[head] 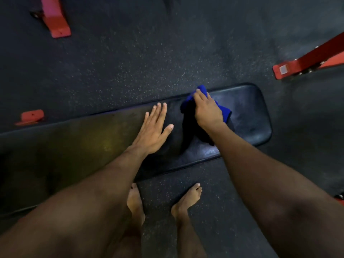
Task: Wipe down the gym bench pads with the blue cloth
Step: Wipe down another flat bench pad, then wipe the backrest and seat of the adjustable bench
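A long black bench pad (249, 116) runs across the view from lower left to its rounded end at right. The blue cloth (224, 111) lies bunched on the pad near that right end, partly in shadow. My right hand (206, 110) presses down on the cloth with fingers gripping it. My left hand (155, 130) rests flat on the pad just left of the cloth, fingers spread, holding nothing.
Red frame feet stand on the dark speckled rubber floor: one at the top left (55, 21), a small one at the left (31, 116), a beam at the right (307, 62). My bare feet (186, 202) stand on the near side of the bench.
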`<state>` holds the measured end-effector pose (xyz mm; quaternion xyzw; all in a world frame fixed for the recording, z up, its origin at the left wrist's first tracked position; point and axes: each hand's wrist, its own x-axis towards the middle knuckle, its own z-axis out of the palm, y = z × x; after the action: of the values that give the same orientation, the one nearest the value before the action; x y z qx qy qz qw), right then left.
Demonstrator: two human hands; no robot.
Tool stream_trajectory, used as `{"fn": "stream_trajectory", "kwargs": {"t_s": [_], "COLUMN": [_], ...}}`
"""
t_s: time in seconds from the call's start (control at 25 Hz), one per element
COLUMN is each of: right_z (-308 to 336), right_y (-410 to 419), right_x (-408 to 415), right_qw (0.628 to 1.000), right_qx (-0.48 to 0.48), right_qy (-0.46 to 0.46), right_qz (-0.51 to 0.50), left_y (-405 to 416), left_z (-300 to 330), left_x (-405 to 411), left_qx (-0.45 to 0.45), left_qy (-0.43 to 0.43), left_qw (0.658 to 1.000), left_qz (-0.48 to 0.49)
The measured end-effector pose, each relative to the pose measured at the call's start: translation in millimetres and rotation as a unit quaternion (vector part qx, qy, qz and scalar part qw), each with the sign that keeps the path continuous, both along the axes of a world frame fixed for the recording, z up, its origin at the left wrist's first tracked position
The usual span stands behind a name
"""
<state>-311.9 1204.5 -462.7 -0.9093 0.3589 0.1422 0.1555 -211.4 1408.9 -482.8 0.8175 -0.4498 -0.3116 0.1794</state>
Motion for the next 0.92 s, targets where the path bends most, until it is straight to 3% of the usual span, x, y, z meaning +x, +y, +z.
{"fn": "stream_trajectory", "kwargs": {"t_s": [0.16,0.28,0.44,0.6,0.8,0.92], "right_z": [94.2,187.9,290.2,366.9,415.6,439.4], "right_y": [25.7,88.9,156.9,195.5,231.8,236.4], "right_x": [-80.2,-105.5,-101.9,-87.6,-99.1,-125.2], "right_qw": [0.985,0.976,0.957,0.941,0.940,0.936], "right_qx": [0.139,0.215,0.241,0.251,0.215,0.170], "right_qy": [0.079,-0.024,-0.155,-0.227,-0.266,-0.307], "right_qz": [-0.060,-0.039,-0.038,-0.012,0.013,-0.028], "left_y": [71.6,141.3,203.4,203.2,158.4,132.4], "left_z": [93.8,174.7,257.0,337.9,422.3,457.4], "left_x": [18.1,6.0,-10.6,-15.3,-46.7,-69.1], "left_qx": [0.035,0.040,0.009,-0.056,-0.114,-0.150], "left_qy": [0.036,0.090,0.114,0.182,0.350,0.412], "left_qw": [0.999,0.995,0.992,0.979,0.923,0.894], "left_qz": [-0.012,0.012,0.045,0.065,0.116,0.087]}}
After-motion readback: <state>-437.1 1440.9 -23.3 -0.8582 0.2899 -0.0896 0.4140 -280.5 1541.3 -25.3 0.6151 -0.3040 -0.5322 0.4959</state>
